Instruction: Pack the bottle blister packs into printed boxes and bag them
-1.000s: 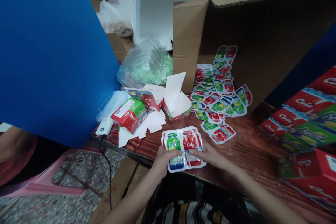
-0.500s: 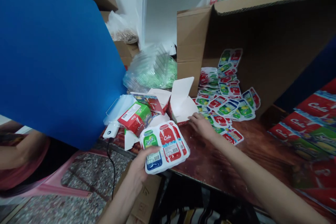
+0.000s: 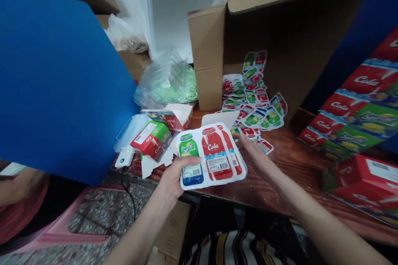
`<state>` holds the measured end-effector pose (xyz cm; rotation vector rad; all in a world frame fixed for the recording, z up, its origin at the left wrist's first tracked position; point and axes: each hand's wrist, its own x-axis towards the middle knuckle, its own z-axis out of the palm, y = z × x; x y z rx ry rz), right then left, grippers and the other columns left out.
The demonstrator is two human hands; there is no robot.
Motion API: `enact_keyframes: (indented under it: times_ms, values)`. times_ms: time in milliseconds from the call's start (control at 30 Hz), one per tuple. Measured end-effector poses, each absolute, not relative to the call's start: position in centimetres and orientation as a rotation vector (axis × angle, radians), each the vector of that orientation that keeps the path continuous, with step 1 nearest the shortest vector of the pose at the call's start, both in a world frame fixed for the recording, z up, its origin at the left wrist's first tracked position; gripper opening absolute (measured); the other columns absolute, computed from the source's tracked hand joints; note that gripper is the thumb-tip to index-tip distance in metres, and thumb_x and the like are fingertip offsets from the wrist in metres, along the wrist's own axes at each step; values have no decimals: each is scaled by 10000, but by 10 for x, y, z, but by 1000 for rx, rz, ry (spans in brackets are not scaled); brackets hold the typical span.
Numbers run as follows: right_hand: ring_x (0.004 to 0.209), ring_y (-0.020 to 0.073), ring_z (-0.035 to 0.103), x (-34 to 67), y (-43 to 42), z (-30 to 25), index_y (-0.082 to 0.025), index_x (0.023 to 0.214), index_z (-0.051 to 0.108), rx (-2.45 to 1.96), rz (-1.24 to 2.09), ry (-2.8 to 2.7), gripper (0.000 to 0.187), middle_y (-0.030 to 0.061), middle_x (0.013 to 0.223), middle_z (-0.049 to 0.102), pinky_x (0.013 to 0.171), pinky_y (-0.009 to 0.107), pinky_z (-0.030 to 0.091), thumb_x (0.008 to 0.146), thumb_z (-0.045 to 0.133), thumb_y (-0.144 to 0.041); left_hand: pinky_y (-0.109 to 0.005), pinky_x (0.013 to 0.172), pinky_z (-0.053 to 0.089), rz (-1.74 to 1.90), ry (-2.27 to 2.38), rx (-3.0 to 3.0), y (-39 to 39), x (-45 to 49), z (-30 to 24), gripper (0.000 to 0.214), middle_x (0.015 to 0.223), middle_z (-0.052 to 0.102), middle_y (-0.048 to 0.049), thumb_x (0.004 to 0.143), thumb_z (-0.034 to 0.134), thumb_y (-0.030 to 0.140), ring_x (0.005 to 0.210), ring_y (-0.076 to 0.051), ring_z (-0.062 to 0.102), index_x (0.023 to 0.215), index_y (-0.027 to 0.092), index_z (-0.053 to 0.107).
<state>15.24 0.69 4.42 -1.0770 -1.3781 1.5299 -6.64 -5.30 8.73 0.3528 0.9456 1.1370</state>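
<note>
My left hand (image 3: pixel 177 176) is closed on a stack of jar-shaped printed packs (image 3: pixel 216 157), thumb on top. Green "Sprite" and red "Cola" jars with barcodes show on their white-edged faces. My right hand (image 3: pixel 248 147) is just beyond the stack's right edge, fingers stretched out and tips partly hidden. Behind the stack rises the white flap of an open carton (image 3: pixel 220 119), whose body is mostly covered. To the left lie a closed red-and-green Cola box (image 3: pixel 151 140) and an open printed carton (image 3: pixel 172 119).
Many loose jar-shaped packs (image 3: pixel 248 99) spill from a large cardboard box (image 3: pixel 207 62). Stacked Cola boxes (image 3: pixel 351 120) stand at right. Clear plastic trays (image 3: pixel 163 78), a white cabled device (image 3: pixel 124 157) and a blue panel (image 3: pixel 62 83) are left, beside another person's arm (image 3: pixel 18 186).
The left hand has raised the stack slightly rightward, in front of the open carton. The right hand stays near that carton, now beside the stack. The view has swung right.
</note>
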Motion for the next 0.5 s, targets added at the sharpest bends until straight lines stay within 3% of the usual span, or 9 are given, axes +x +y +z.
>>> enact_keyframes:
  times_ms: [67,133,267,500]
  values:
    - [879,240,683,150,19,55,-217,1242,534,-924,1813,-1202,618,90,1054,698,782,414,541,903,285,-669,-445,889,540,1120,939,428,-39,-55,81,586,900,754,-122,550,747,35,846,-303,715,1124,70,632]
    - [922,246,681,148,29,59,-200,1232,547,-803,1911,-1134,575,98,1088,695,833,430,535,896,372,-632,-419,883,546,1110,954,491,-22,-48,73,555,903,754,-121,549,764,45,852,-292,715,1091,67,646]
    - [904,226,681,145,42,55,-220,1154,586,-870,1780,-1178,388,69,1092,700,871,420,532,804,649,-374,-389,842,567,1018,1072,554,13,-42,63,524,877,756,-115,554,779,58,821,-278,722,1062,77,650]
    - [834,219,679,134,53,51,-205,1032,604,-1154,1609,-1233,288,74,1026,708,783,394,562,749,653,-233,-382,741,598,882,1212,569,37,-43,60,407,789,753,-114,603,771,82,703,-260,727,993,74,656]
